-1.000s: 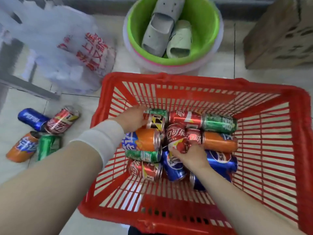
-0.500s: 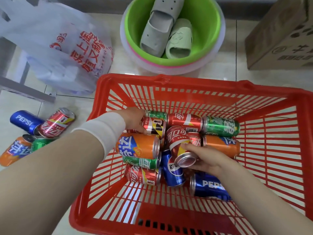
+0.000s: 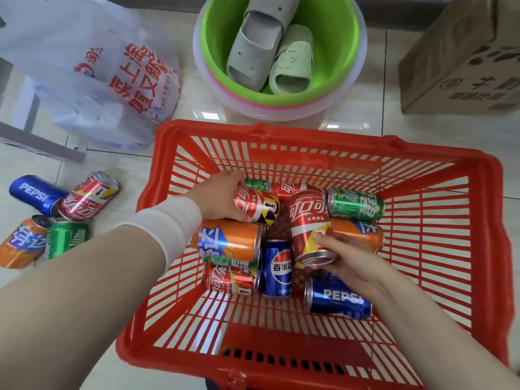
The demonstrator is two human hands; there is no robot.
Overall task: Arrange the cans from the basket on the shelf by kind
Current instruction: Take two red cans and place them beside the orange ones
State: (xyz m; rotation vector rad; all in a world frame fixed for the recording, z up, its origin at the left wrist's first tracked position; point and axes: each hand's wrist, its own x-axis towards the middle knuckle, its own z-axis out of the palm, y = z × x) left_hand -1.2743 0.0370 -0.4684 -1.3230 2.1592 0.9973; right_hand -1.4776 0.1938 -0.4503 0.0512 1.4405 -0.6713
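we log both hands inside the red basket (image 3: 281,133), which stands on the tiled floor. the left hand (image 3: 216,197), with a white wristband (image 3: 166,223) at the wrist, has fingers and thumb curled round a red cola can (image 3: 257,205) lying on its side on top of the pile, at the far left of the basket. the right hand (image 3: 347,258) grips a second red can (image 3: 309,229) by its near end. this can is tilted, one metal end toward the camera, near the middle of the pile. more cans lie loose in the basket. an orange can (image 3: 228,239) is just below the left hand and a blue pepsi can (image 3: 277,267) sits between it and the right hand. another blue can (image 3: 337,301) lies under the right wrist, and a green can (image 3: 356,205) lies at the far right of the pile. outside the basket, on the floor to its left, we count four cans in a tight cluster: blue (image 3: 33,192), red (image 3: 88,197), orange (image 3: 21,243) and green (image 3: 66,237). beyond the basket are a white plastic bag (image 3: 84,66) with red print, a green basin (image 3: 332,38) holding two slippers, and a cardboard box (image 3: 464,60).
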